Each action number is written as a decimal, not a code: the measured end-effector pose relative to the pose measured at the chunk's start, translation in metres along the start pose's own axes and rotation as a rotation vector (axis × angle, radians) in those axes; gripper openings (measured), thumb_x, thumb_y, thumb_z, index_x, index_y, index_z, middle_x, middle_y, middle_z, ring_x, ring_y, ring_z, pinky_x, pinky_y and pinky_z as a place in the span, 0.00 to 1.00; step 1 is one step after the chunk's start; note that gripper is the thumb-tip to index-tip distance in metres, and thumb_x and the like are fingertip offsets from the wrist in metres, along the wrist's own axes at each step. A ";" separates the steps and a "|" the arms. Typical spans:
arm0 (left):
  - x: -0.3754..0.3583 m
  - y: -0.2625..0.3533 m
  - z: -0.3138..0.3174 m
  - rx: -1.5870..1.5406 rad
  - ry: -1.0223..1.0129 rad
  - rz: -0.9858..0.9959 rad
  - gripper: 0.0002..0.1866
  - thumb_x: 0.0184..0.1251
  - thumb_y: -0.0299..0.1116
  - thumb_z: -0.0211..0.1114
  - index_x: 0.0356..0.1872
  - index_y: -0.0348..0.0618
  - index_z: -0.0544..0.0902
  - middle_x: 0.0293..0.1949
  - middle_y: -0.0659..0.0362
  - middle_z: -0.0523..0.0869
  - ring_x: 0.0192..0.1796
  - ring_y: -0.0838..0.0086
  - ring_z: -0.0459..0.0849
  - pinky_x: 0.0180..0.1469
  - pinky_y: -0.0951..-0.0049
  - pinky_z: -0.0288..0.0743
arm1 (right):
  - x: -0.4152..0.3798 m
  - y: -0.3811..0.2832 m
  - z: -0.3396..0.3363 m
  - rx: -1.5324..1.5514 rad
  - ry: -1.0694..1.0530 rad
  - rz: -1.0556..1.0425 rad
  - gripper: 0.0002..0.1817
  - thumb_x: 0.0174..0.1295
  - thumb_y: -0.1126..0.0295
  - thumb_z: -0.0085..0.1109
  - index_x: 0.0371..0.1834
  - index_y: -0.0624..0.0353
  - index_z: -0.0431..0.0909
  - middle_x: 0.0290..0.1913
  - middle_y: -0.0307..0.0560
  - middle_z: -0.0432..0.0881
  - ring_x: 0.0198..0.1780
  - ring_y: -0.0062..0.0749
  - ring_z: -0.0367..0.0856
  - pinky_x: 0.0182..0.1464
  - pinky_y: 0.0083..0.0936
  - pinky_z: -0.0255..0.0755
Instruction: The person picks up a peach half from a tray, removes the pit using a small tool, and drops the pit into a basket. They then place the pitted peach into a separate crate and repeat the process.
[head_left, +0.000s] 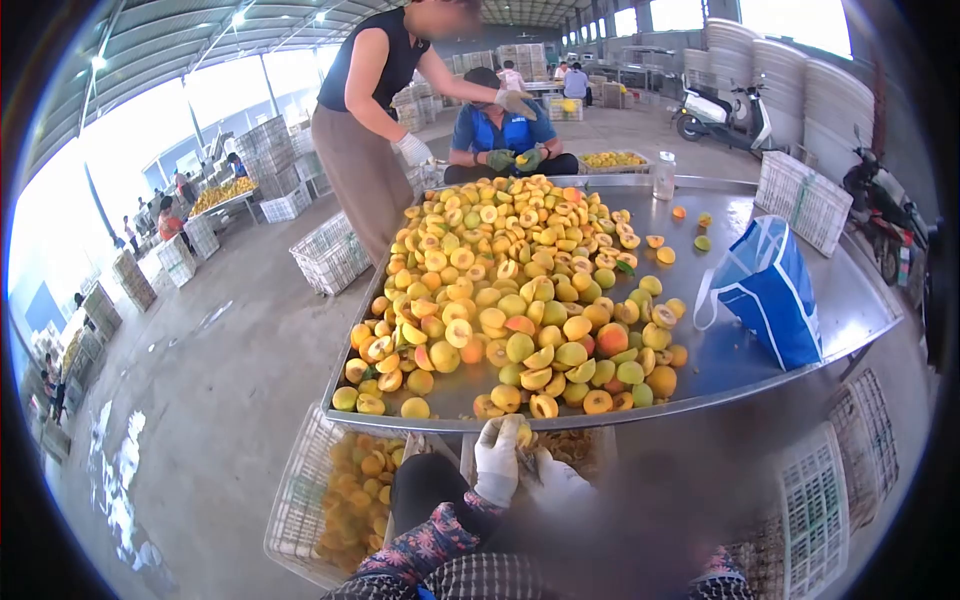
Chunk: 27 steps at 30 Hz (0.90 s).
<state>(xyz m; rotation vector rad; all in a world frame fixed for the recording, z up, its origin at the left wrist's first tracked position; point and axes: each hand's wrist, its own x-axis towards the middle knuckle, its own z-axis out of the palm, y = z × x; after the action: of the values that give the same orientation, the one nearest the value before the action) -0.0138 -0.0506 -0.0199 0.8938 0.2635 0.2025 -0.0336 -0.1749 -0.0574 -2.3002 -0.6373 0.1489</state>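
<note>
My left hand [496, 462], in a white glove, is closed around a yellow peach [525, 434] just below the near edge of the metal table [640, 412]. Close beside it, my right hand [562, 482], also gloved in white, grips a small metal tool [528, 463] whose tip points at the peach; its exact kind is too small to make out. In front of both hands, a large pile of yellow peaches [510, 290], many cut in half, covers the table's left and middle. Beneath the table edge sits a crate of peach pieces [575, 448], partly hidden by my hands.
A white crate of peaches [300, 500] stands by my left leg. On the table are a blue bag [770, 300], a white crate [803, 203] and a clear bottle [664, 176]. One co-worker [370, 110] stands at the far left; another [505, 130] sits opposite.
</note>
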 end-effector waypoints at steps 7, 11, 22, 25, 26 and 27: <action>0.006 -0.006 -0.017 0.112 -0.078 0.044 0.08 0.72 0.34 0.61 0.41 0.39 0.79 0.36 0.59 0.84 0.35 0.74 0.82 0.43 0.72 0.81 | 0.000 -0.035 -0.047 0.234 -0.175 0.148 0.21 0.68 0.63 0.53 0.55 0.67 0.66 0.45 0.70 0.80 0.50 0.64 0.79 0.49 0.47 0.73; 0.012 -0.002 -0.018 0.050 -0.070 -0.091 0.10 0.75 0.35 0.58 0.44 0.38 0.80 0.38 0.59 0.83 0.39 0.74 0.82 0.44 0.71 0.80 | 0.002 -0.029 -0.047 0.267 -0.122 0.086 0.23 0.69 0.57 0.52 0.56 0.66 0.65 0.43 0.69 0.81 0.48 0.61 0.80 0.48 0.48 0.72; -0.004 0.009 0.003 0.076 0.022 -0.028 0.10 0.71 0.34 0.63 0.40 0.36 0.81 0.31 0.60 0.84 0.30 0.77 0.81 0.34 0.79 0.75 | -0.004 -0.028 -0.019 0.325 -0.012 0.111 0.21 0.69 0.60 0.52 0.53 0.67 0.67 0.39 0.72 0.81 0.45 0.67 0.80 0.44 0.51 0.73; -0.001 0.014 0.003 0.061 0.012 -0.107 0.11 0.72 0.35 0.61 0.38 0.36 0.80 0.31 0.59 0.84 0.29 0.74 0.82 0.34 0.76 0.77 | -0.006 -0.057 -0.057 0.154 -0.086 0.149 0.19 0.67 0.62 0.53 0.52 0.68 0.67 0.38 0.72 0.81 0.45 0.67 0.79 0.44 0.51 0.73; 0.002 0.011 0.001 0.056 0.007 -0.107 0.11 0.72 0.35 0.61 0.39 0.36 0.81 0.31 0.58 0.84 0.29 0.74 0.82 0.34 0.76 0.77 | -0.004 -0.056 -0.056 0.225 -0.096 0.163 0.19 0.66 0.64 0.53 0.52 0.68 0.68 0.39 0.73 0.81 0.45 0.66 0.80 0.45 0.50 0.73; 0.006 0.007 -0.003 0.050 0.004 -0.109 0.11 0.73 0.36 0.61 0.39 0.36 0.81 0.32 0.58 0.84 0.29 0.74 0.82 0.35 0.75 0.78 | 0.006 -0.038 -0.042 0.273 -0.028 0.078 0.19 0.66 0.64 0.53 0.52 0.68 0.69 0.41 0.73 0.80 0.47 0.65 0.80 0.45 0.49 0.73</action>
<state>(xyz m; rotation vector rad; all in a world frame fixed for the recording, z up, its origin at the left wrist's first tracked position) -0.0094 -0.0429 -0.0169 0.9262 0.3211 0.0966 -0.0318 -0.1750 -0.0002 -2.0623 -0.5072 0.2877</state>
